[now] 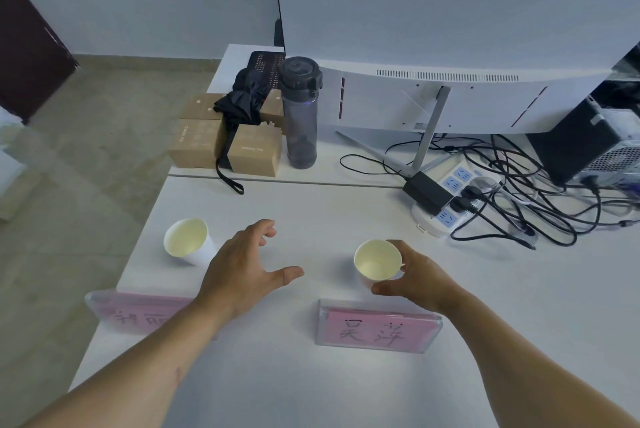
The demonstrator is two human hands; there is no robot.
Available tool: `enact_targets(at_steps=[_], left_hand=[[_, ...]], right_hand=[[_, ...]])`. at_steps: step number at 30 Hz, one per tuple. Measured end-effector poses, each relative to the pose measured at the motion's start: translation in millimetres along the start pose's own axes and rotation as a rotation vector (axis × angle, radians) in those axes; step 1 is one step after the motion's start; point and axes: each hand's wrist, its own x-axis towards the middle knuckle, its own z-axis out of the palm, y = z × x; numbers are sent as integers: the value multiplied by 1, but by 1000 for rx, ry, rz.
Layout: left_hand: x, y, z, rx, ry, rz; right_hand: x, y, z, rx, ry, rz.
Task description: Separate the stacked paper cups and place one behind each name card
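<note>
Two white paper cups stand upright on the white table (311, 379). The left cup (187, 240) stands alone behind the left pink name card (135, 315), which my forearm partly covers. My left hand (242, 264) hovers to the right of that cup, fingers spread, holding nothing. The right cup (377, 263) stands behind the right pink name card (377, 327). My right hand (415, 280) wraps around its right side, thumb in front and fingers behind.
At the back stand a grey water bottle (299, 112), brown cardboard boxes (225, 141) with a black folded umbrella (242, 101), a white monitor (450, 98), a power strip (450, 199) and tangled black cables (519, 199). The table's left edge drops to the floor.
</note>
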Motion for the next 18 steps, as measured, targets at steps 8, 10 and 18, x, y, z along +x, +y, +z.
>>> enact_targets(at_steps=[8,10,18], left_hand=[[5,4,15,10,-28,-4],[6,4,17,10,-33,-2],[7,6,16,3,-41,2]], right_hand=[[9,13,1,4,-27,-11],[9,16,2,-8,-29,-8],[7,17,1,-34,-49,-12]])
